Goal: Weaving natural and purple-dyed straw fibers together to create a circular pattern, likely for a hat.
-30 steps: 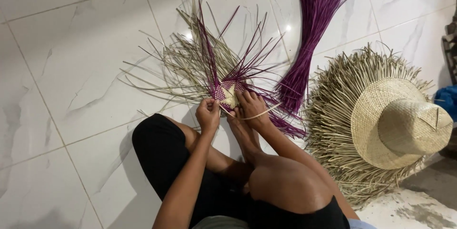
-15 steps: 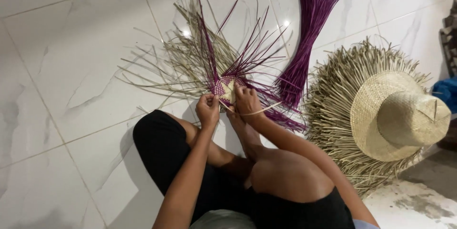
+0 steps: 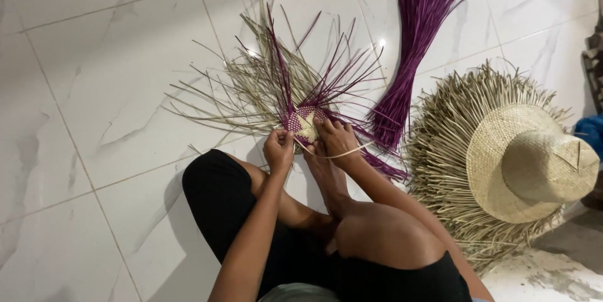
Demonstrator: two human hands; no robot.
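- The small round woven disc of purple and pale straw with a pale star at its middle (image 3: 305, 122) lies flat on the white marble-patterned tiled floor (image 3: 94, 88), just beyond the person's foot (image 3: 323, 167) and directly ahead of both hands.
- The left hand (image 3: 279, 149) sits at the disc's near-left rim, its grip pinched together on the strands there; exactly which strand it clamps is too small to tell.
- The right hand (image 3: 338, 139) rests on the disc's near-right rim, fingers pressed down onto the weave, with its grip closed on a single pale straw strand (image 3: 352, 151) that curves out to the right across the floor.
- Both forearms come up from the bottom edge of the view, elbows bent, passing over the raised knees; wrists are angled down toward the floor, and the two hands are near one another with the foot's toes between them.
- Loose pale and purple straw ends (image 3: 270, 76) fan out from the disc toward the far side of the floor.
- A long bundle of purple-dyed straw (image 3: 414, 32) lies to the right of the fan, running to the far edge.
- A finished pale woven straw hat with a ragged unfinished brim (image 3: 527, 164) lies near the right edge of the floor, well apart from the hands.
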